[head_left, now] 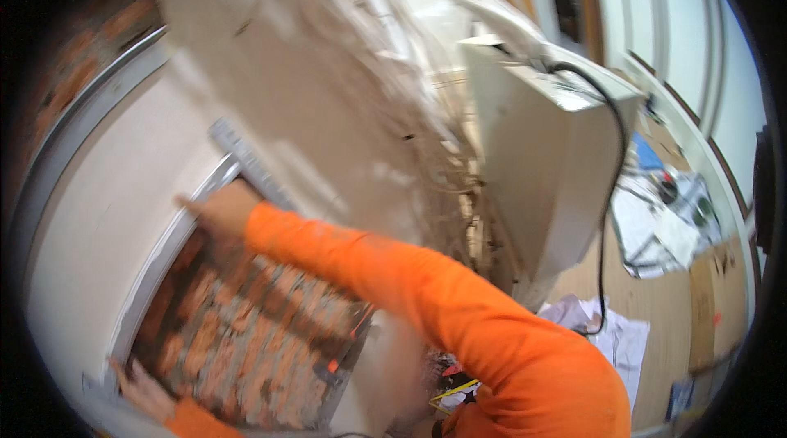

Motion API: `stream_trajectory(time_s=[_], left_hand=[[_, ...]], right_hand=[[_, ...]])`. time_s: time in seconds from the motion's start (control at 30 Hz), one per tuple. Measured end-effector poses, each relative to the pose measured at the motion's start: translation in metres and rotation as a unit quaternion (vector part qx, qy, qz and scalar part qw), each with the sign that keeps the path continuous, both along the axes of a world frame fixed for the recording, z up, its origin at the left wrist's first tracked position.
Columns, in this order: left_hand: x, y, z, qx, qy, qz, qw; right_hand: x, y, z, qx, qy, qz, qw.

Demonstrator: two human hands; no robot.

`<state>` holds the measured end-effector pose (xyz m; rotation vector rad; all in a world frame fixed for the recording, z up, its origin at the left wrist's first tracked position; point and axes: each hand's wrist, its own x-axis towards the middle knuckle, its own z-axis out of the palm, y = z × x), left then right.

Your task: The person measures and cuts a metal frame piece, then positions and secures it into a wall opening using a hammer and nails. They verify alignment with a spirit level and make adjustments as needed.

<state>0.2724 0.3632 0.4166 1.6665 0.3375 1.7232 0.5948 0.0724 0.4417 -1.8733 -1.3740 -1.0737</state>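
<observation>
A square opening [254, 331] in a pale wall shows red-brown brickwork behind it, edged by a grey metal frame [156, 262]. My right hand [217, 210], on a long orange sleeve, rests at the frame's upper corner, touching the lower end of a grey ruled strip [246, 159]. Motion blur hides whether its fingers grip anything. My left hand [143, 390] lies flat at the opening's lower left corner, fingers apart on the frame, holding nothing.
A pale box-shaped cabinet [549, 167] with a black cable [611, 192] stands to the right, beside a hanging bundle of white cables [393, 77]. Papers and plastic [664, 225] lie on the wooden floor. Bare brick [90, 53] shows at the upper left.
</observation>
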Motion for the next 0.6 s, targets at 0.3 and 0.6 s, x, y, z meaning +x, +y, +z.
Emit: stream_trajectory(time_s=[0.3, 0.6], left_hand=[[0.012, -0.04, 0.006, -0.187, -0.219, -0.23, 0.93], [0.005, -0.071, 0.019, -0.204, -0.236, -0.22, 0.924]], right_hand=[[-0.003, -0.015, 0.001, 0.016, 0.022, -0.057, 0.998], [-0.001, -0.003, -0.003, 0.05, 0.021, -0.044, 0.998]])
